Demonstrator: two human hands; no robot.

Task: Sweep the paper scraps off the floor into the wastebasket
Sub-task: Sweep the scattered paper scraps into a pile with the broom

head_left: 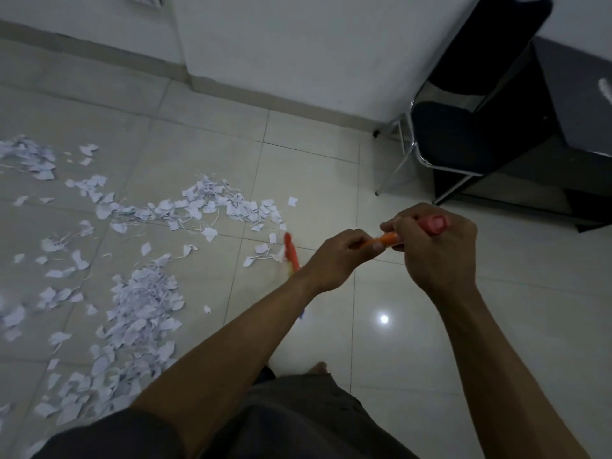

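Currently held: orange broom handle (pixel 385 240), in a two-handed grip.
Left hand (pixel 341 256): fingers curled round the handle, lower down it.
Right hand (pixel 433 250): clenched round the handle's upper end.
Broom head (pixel 291 255): blurred, at the right edge of the scraps.
Paper scraps (pixel 142 303): strewn in heaps and loose bits over the floor's (pixel 430 326) left side.
Chair (pixel 463 137): black, at the floor's far right corner.

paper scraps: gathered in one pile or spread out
Spread out. The paper scraps lie in several loose clusters, with strays between them, across the floor tiles; there is no single pile.
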